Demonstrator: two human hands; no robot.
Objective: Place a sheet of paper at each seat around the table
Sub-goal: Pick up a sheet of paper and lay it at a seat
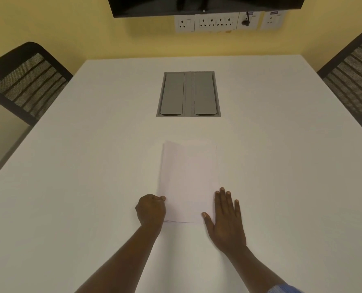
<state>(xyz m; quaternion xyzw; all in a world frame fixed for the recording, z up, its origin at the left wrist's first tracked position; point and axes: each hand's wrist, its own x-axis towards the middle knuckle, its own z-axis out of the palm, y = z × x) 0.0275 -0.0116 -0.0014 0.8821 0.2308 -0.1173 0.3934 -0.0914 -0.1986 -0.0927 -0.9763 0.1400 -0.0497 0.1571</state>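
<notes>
Paper (189, 178) lies on the white table (70, 187), a thin pale stack with its sheets slightly fanned at the far left corner and near edge. Its long axis runs straight away from the person, toward the grey hatch (188, 94) in the tabletop. The left hand (151, 209) is curled, its fingertips pinching the stack's left edge near the bottom corner. The right hand (225, 218) lies flat and spread, palm down, pressing the lower right corner, grasping nothing.
</notes>
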